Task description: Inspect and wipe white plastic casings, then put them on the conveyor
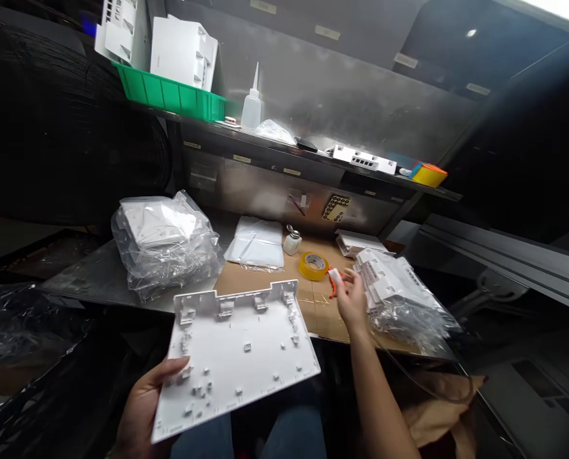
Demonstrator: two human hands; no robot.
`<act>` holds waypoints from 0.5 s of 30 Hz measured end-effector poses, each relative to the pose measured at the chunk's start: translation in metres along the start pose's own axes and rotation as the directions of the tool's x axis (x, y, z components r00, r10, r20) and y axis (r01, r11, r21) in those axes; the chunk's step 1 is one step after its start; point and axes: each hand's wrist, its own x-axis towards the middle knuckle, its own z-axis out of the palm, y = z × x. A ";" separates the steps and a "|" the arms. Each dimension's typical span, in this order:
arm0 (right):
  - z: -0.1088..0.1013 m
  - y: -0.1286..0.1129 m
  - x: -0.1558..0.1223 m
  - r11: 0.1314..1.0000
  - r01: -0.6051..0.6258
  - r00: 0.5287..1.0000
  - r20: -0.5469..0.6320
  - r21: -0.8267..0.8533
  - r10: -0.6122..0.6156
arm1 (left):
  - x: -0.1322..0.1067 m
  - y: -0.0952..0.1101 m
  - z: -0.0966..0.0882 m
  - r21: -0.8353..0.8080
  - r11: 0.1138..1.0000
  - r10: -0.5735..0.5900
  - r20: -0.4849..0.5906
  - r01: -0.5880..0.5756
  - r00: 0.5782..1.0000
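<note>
My left hand grips the lower left corner of a large white plastic panel, its inner side up with small clips and posts, held above my lap. Over the cardboard-covered bench, my right hand is closed on a small tool with orange handles and a white tip. It hovers just right of a yellow tape roll and just left of a pile of bagged white plastic parts.
A big clear bag of white panels lies at the left of the bench, flat bagged sheets and a small pump bottle behind. The shelf above carries a green bin, a squeeze bottle, a white housing and a yellow tub.
</note>
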 end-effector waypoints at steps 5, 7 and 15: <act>0.076 0.028 0.080 0.981 0.020 0.992 0.130 -0.192 0.006 | 0.018 0.027 -0.026 -0.010 0.991 -0.136 -0.030 0.136 0.990; 0.085 0.032 0.089 0.977 0.047 0.990 0.137 -0.208 -0.018 | 0.026 0.033 -0.027 -0.031 0.990 -0.139 -0.049 0.138 0.989; 0.058 -0.009 -0.110 0.971 0.238 0.915 0.326 0.034 -0.236 | 0.068 0.039 0.002 -0.045 0.992 0.115 -0.097 -0.119 0.989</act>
